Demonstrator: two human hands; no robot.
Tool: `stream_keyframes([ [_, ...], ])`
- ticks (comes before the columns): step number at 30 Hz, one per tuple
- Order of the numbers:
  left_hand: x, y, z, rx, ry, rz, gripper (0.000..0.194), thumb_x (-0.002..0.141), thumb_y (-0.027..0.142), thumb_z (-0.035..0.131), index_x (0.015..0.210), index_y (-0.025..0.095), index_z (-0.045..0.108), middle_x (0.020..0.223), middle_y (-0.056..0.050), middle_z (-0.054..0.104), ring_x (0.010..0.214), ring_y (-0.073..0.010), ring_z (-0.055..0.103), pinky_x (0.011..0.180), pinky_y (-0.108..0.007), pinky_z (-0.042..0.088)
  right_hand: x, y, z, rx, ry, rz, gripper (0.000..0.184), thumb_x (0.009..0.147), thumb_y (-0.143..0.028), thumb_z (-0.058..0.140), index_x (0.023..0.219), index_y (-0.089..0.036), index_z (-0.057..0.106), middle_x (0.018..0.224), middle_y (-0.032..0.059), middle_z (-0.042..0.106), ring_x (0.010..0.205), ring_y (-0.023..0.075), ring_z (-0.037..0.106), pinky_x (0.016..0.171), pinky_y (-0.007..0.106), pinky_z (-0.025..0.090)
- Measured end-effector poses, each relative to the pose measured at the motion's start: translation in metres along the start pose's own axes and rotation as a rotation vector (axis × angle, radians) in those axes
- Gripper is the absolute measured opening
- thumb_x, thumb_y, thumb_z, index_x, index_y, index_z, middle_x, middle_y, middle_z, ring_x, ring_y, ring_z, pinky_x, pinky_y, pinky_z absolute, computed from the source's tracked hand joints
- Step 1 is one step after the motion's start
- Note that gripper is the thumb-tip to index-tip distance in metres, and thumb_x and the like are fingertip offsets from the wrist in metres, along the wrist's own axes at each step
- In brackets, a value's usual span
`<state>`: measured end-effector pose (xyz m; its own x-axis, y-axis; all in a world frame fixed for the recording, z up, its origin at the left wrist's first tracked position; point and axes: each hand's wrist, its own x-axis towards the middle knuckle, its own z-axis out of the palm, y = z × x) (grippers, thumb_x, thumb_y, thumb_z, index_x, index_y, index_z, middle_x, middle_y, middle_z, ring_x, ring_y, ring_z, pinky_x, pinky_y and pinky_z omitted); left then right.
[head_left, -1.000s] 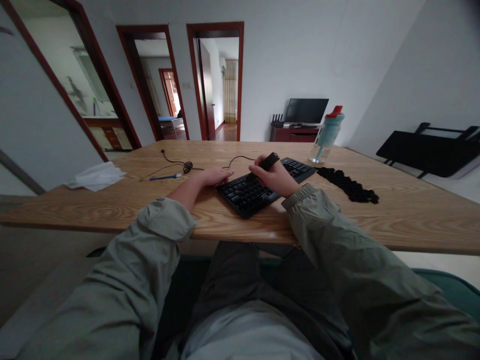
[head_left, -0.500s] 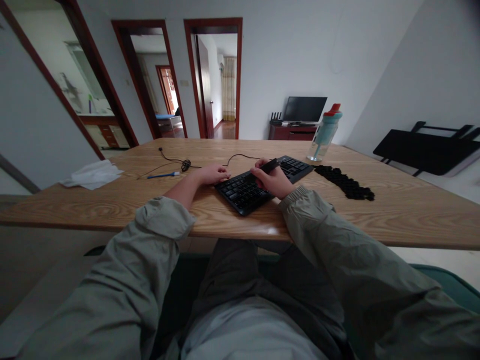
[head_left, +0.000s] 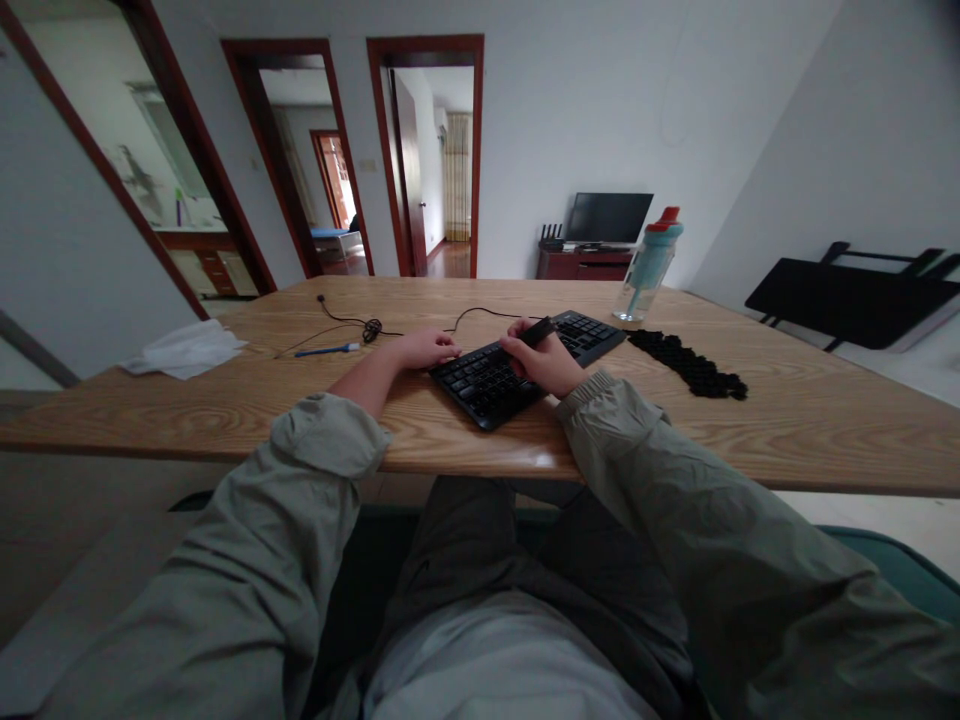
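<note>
A black keyboard (head_left: 495, 385) lies at an angle on the wooden table (head_left: 675, 440) in front of me. My left hand (head_left: 424, 349) rests with its fingers against the keyboard's left end, loosely curled. My right hand (head_left: 545, 362) is closed round a slim black tool (head_left: 529, 337), its tip lying low over the keys in the keyboard's middle. A thin black cable (head_left: 480, 314) runs from the keyboard toward the table's back.
A pile of loose black keycaps (head_left: 690, 365) lies right of the keyboard, with a teal bottle (head_left: 649, 263) behind it. A blue pen (head_left: 326, 351), a coiled cable (head_left: 373, 328) and white cloth (head_left: 186, 350) lie at the left. Doorways stand beyond.
My right hand has lowered the black tool from a raised tilt down onto the keys. The left hand has stayed at the keyboard's left end.
</note>
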<state>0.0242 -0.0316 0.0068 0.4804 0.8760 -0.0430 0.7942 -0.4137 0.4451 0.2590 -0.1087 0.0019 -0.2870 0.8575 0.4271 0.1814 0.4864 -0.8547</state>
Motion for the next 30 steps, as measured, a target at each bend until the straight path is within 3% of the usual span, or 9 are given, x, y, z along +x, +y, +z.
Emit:
stream_keyframes([
  [6,-0.003,0.004,-0.001,0.034,0.003,0.005,0.043,0.082,0.05,0.05,0.102,0.016,0.07,0.1,-0.008,0.071,0.085,-0.0207,0.062,0.072,-0.027,0.045,0.006,0.0,-0.001,-0.044,-0.026,-0.001,0.027,0.084,-0.046,0.059,0.082,-0.021,0.048,0.05,-0.007,0.047,0.044,0.0094,0.042,0.044,0.023,0.032],
  [21,-0.003,0.006,-0.001,0.067,-0.006,0.001,0.048,0.085,0.052,0.046,0.102,0.013,0.067,0.094,-0.008,0.07,0.081,-0.019,0.06,0.071,-0.027,0.044,0.045,0.001,-0.011,-0.142,-0.303,0.05,0.028,0.089,-0.046,0.057,0.086,-0.019,0.056,0.057,-0.003,0.051,0.047,0.0087,0.042,0.043,0.022,0.031],
  [30,-0.004,0.005,-0.001,0.051,-0.011,0.014,0.045,0.084,0.049,0.048,0.104,0.013,0.067,0.101,-0.008,0.07,0.086,-0.0194,0.061,0.072,-0.026,0.045,0.026,-0.011,-0.013,-0.235,-0.289,-0.05,0.025,0.086,-0.044,0.059,0.084,-0.019,0.053,0.06,-0.0034,0.051,0.053,0.0105,0.044,0.052,0.025,0.036],
])
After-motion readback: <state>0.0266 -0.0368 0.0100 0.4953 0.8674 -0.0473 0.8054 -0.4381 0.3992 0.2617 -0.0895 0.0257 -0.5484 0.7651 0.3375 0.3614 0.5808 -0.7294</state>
